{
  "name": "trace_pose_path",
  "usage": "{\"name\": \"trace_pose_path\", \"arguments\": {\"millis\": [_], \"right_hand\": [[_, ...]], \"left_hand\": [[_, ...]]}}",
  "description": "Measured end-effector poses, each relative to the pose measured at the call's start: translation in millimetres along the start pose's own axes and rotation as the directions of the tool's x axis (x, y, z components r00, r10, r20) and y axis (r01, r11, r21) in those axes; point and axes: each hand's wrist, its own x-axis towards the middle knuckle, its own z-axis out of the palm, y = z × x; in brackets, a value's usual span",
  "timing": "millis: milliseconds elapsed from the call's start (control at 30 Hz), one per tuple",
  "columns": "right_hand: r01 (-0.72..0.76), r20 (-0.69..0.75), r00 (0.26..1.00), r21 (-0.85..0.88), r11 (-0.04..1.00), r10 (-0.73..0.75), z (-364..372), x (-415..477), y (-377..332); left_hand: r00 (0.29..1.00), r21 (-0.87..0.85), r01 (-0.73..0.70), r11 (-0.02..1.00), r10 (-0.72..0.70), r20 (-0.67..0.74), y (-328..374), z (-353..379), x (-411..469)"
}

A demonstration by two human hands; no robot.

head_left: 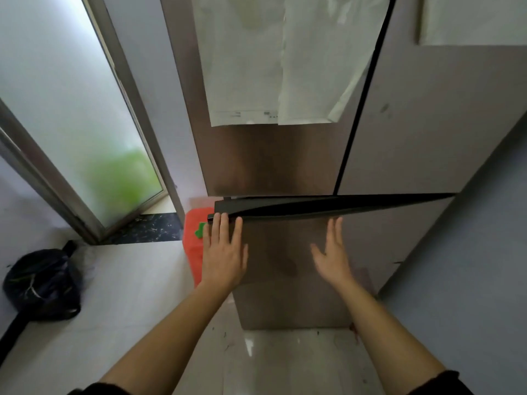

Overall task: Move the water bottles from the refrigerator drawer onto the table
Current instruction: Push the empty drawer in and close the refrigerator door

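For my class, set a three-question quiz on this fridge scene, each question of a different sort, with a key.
1. True or false: the refrigerator drawer is pulled fully open, with bottles showing.
2. Which hand has its fingertips at the drawer's top edge? A) left hand B) right hand C) neither
3. Fill in: the dark bag lies on the floor to the person's ____.

Key
1. False: only a narrow dark gap shows along the top, and no bottles are visible.
2. A: the right hand is held open in front of the drawer's face.
3. Left.
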Motion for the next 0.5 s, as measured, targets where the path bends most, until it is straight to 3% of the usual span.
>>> {"name": "trace_pose_path", "arguments": {"millis": [67,267,500], "right_hand": [[0.062,0.042,0.997,-0.083,0.995,-0.059,3,10,7],[0.158,0.194,0.973,-0.162,0.974,-0.125,-6,41,25],[0.23,0.249,0.953,-0.22,0.948,-0.173,-15,46,44]], "left_hand": [[0.994,0.059,0.026,0.998,-0.032,0.104,5,11,4],[0.944,-0.005,0.162,0.987,-0.153,0.292,23,14,43],[0.939,-0.01,0.175,0.985,-0.164,0.301,21,18,43]]}}
